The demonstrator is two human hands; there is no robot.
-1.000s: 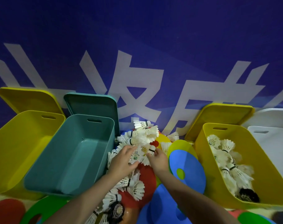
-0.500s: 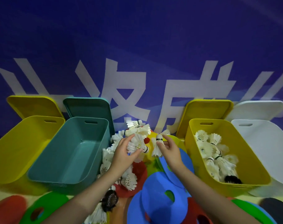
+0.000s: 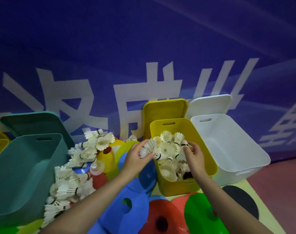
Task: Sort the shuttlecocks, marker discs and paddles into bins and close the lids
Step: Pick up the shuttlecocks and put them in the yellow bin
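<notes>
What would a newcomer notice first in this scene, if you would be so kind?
Most likely the two hands over the yellow bin at centre right: the left hand holds a few shuttlecocks at its near rim, and the right hand holds another above the white heap already inside. Next, the loose pile of shuttlecocks spilling beside the teal bin on the left, over bright marker discs in blue, red, green and yellow.

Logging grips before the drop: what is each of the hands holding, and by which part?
Left hand grips a shuttlecock round its feather skirt; right hand pinches another shuttlecock near its cork end. Both are over the yellow bin.
</notes>
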